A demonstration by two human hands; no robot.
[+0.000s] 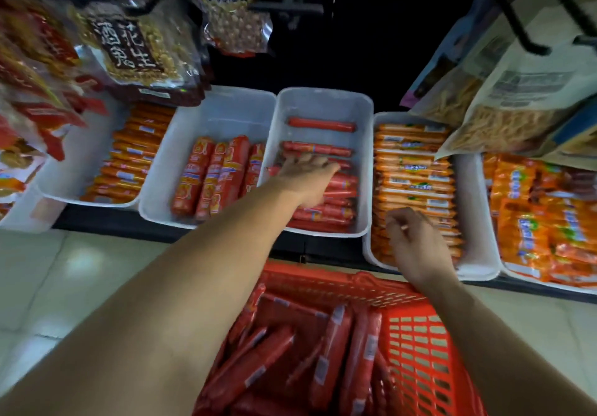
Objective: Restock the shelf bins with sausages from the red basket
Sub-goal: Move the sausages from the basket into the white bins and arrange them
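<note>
The red sausages (323, 213) are piled in the middle bin (365, 163), centre of the frame, and are pressed down by the left grip (307, 179), its fingers stretched flat with nothing clasped. Placing is judged to be in hand; more must next be fetched from the red basket (420, 344), bottom centre. The right grip (416, 241), curled and empty, is held over the orange packs (410, 170)

**Shelf count: five bins, one basket**

Five white bins sit in a row on the shelf: the far-left bin (64, 173), second bin (219, 115), middle bin (323, 102), fourth bin (475, 209) and far-right bin (533, 283). The second bin holds four thick sausages (211, 179). Two loose sausages (321, 124) lie at the back of the middle bin; the stack in front is too crowded to count. There is one red basket (420, 344).
</note>
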